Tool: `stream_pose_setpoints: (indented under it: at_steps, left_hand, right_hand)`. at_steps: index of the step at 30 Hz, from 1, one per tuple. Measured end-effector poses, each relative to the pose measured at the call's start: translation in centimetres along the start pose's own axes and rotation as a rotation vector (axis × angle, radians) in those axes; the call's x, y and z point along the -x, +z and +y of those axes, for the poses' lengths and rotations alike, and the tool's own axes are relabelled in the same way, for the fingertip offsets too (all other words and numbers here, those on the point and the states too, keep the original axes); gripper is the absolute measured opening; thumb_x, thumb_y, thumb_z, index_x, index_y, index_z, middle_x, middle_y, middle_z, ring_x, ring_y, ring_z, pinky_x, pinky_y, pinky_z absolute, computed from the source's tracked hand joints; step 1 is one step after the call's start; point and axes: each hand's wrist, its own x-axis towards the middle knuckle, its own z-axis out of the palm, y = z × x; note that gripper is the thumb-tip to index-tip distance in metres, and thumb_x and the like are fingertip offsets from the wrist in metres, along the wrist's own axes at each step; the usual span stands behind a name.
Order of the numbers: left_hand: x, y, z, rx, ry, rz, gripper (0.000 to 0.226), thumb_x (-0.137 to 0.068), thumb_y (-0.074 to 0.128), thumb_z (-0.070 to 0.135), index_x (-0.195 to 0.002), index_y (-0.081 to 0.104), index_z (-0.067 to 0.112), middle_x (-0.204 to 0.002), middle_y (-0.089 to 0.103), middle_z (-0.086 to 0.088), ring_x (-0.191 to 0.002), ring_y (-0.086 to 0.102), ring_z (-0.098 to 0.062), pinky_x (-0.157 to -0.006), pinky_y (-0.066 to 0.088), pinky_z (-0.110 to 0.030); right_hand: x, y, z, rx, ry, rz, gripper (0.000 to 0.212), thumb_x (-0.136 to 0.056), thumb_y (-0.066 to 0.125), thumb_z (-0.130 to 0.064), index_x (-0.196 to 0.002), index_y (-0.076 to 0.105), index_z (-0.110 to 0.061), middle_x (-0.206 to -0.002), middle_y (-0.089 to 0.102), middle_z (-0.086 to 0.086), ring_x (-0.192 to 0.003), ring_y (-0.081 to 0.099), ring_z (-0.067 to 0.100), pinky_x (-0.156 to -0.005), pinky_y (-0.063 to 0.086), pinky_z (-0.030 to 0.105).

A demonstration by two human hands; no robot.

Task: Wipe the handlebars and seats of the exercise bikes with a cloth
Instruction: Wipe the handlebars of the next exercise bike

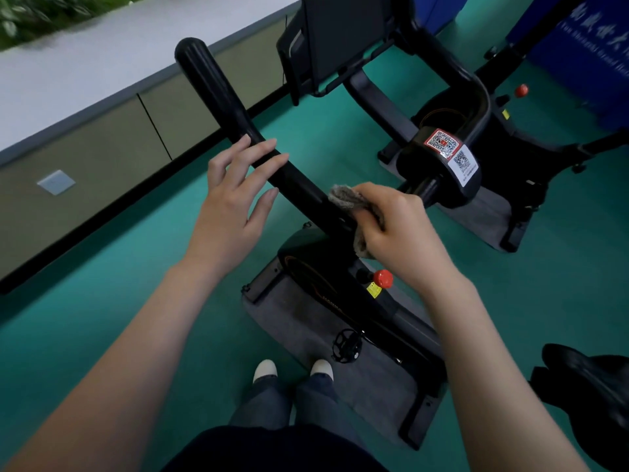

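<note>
At the far left a grey-green wall panel (102, 158) meets the green floor (102, 301). The black handlebar (211, 83) of the near exercise bike runs slanting from the upper left down toward the middle. The left hand (235, 195) is over this bar with straight, slightly spread fingers that grasp nothing. The fingertips lie across the bar, but I cannot tell whether they press on it.

Just to the right, the grey cloth (343, 197) lies against the lower part of the same handlebar. The right hand (405, 229) holds it with curled fingers, and part of the cloth shows out at both sides of the hand.

Below this hand there is a red knob (383, 278) on the bike frame, and a grey mat (306, 321) under the bike. Higher, to the right, two QR stickers (442, 143) sit on the stem. At the lower right edge a black seat (585, 379) is partly in view.
</note>
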Motion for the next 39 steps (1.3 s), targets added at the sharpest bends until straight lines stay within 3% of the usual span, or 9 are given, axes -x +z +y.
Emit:
stream_pose_setpoints:
  at_steps: [3, 7, 9, 14, 20, 31, 39]
  left_hand:
    - [0.0, 0.0, -0.1, -0.005, 0.001, -0.002, 0.037, -0.096, 0.048, 0.016, -0.134, 0.05, 0.015, -0.142, 0.043, -0.001, -0.136, 0.023, -0.021, -0.113, 0.009, -0.015]
    - [-0.1, -0.1, -0.1, -0.009, 0.014, -0.002, 0.038, -0.095, 0.049, 0.013, -0.134, 0.051, 0.014, -0.141, 0.045, -0.003, -0.135, 0.025, -0.023, -0.114, 0.011, -0.018]
    - [-0.1, -0.1, -0.1, -0.006, 0.014, 0.005, 0.038, -0.095, 0.05, 0.012, -0.133, 0.052, 0.013, -0.14, 0.046, -0.004, -0.135, 0.026, -0.024, -0.114, 0.012, -0.019]
    - [0.0, 0.0, 0.3, 0.018, -0.021, 0.016, 0.038, -0.095, 0.051, 0.013, -0.133, 0.052, 0.012, -0.14, 0.046, -0.003, -0.135, 0.025, -0.022, -0.114, 0.013, -0.018]
    - [-0.1, -0.1, 0.2, 0.004, -0.015, 0.007, 0.038, -0.095, 0.051, 0.012, -0.133, 0.052, 0.013, -0.14, 0.046, -0.003, -0.135, 0.025, -0.022, -0.113, 0.012, -0.016]
    - [-0.1, 0.0, 0.2, 0.013, -0.002, 0.003, 0.037, -0.096, 0.049, 0.015, -0.133, 0.051, 0.012, -0.141, 0.045, -0.003, -0.136, 0.024, -0.023, -0.113, 0.009, -0.016]
    - [0.0, -0.4, 0.4, -0.009, -0.002, -0.024, 0.039, -0.096, 0.051, 0.017, -0.135, 0.05, 0.012, -0.142, 0.043, -0.004, -0.137, 0.023, -0.023, -0.114, 0.009, -0.018]
  right_hand:
    - [-0.2, -1.1, 0.5, -0.016, -0.037, -0.102, 0.011, -0.089, 0.052, -0.004, -0.091, 0.062, -0.006, -0.077, 0.061, 0.005, -0.075, 0.057, 0.023, -0.067, 0.043, 0.033]
    - [-0.4, -2.2, 1.6, 0.05, -0.095, -0.142, 0.02, -0.088, 0.053, 0.004, -0.101, 0.067, -0.004, -0.088, 0.065, 0.006, -0.085, 0.059, 0.022, -0.071, 0.036, 0.019]
    - [0.0, -2.1, 1.9, 0.071, -0.1, -0.089, 0.024, -0.086, 0.054, 0.007, -0.102, 0.068, -0.005, -0.09, 0.064, 0.003, -0.09, 0.059, 0.022, -0.077, 0.036, 0.018]
    - [1.3, 0.0, 0.5, -0.072, -0.192, 0.203, 0.026, -0.082, 0.056, 0.013, -0.1, 0.069, -0.001, -0.101, 0.066, 0.004, -0.097, 0.06, 0.024, -0.087, 0.046, 0.029]
    - [3.6, 1.8, 0.8, -0.085, -0.313, 0.223, 0.032, -0.079, 0.056, 0.022, -0.097, 0.071, -0.001, -0.102, 0.063, 0.008, -0.097, 0.055, 0.028, -0.089, 0.044, 0.03]
    - [5.8, 1.8, 1.6, -0.213, -0.115, 0.42, 0.03, -0.082, 0.054, 0.017, -0.101, 0.069, -0.001, -0.103, 0.063, 0.006, -0.098, 0.059, 0.025, -0.087, 0.047, 0.027]
    - [8.1, 3.0, 2.3, -0.209, -0.074, 0.377, 0.031, -0.081, 0.054, 0.017, -0.101, 0.069, -0.003, -0.103, 0.062, 0.003, -0.1, 0.057, 0.019, -0.088, 0.044, 0.021]
